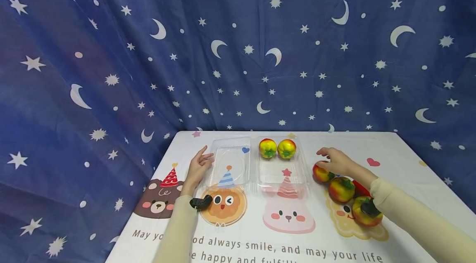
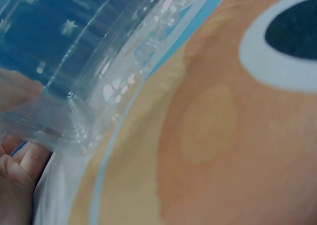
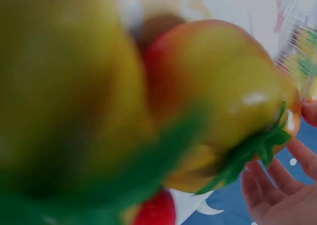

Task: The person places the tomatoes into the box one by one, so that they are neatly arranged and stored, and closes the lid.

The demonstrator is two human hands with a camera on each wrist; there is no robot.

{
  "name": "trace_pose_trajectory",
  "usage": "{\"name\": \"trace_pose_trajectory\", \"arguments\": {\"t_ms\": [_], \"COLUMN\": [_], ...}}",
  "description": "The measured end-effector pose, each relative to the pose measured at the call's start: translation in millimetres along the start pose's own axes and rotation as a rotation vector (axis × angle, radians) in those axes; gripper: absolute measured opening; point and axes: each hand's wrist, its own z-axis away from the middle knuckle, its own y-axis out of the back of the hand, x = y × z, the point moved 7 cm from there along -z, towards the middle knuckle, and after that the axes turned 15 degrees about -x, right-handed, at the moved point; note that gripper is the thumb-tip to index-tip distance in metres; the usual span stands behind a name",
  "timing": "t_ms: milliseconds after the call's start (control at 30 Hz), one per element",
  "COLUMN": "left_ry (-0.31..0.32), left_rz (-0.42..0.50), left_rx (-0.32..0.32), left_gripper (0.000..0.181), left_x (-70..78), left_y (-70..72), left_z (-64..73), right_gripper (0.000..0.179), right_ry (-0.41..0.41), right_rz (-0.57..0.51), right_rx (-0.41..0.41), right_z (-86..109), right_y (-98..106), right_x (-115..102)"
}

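Tablecloth reads "always smile"; left hand lies relaxed by clamshell container edge; right hand is at red-yellow fruit, grip unclear.

A clear plastic container just beside the left hand on my feed, orange-printed cloth beyond.

The head view faces forward and down over the surface; close up, the left wrist view shares the clear container with it, the right wrist view the red-yellow fruits.
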Motion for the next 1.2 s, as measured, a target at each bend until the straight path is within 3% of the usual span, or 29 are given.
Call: {"name": "trace_pose_trajectory", "arguments": {"t_ms": [200, 500, 833, 1000, 1200], "left_ry": [0.031, 0.005, 0.019, 0.028, 0.016], "left_rz": [-0.020, -0.019, -0.041, -0.035, 0.006], "left_rx": [-0.017, 0.039, 0.061, 0.048, 0.006], "left_gripper": [0.066, 0.066, 0.066, 0.066, 0.066], "left_x": [9.1, -21.9, -26.2, -24.0, -5.4], "left_y": [-2.4, 5.9, 6.8, 5.5, 1.8], "left_z": [3.9, -7.6, -9.0, -7.5, -2.0], "right_gripper": [0.041, 0.056, 0.071, 0.074, 0.078], "right_ry": [0.012, -0.026, -0.089, -0.103, -0.104], "right_rz": [-0.036, -0.074, -0.092, -0.105, -0.111], "right_rx": [-0.013, -0.047, -0.166, -0.183, -0.126], "right_z": [8.6, 14.4, 19.8, 19.9, 18.4], "right_y": [-5.7, -11.8, -20.3, -24.1, -19.7], "right_x": [2.7, 8.0, 14.7, 15.6, 16.2]}}
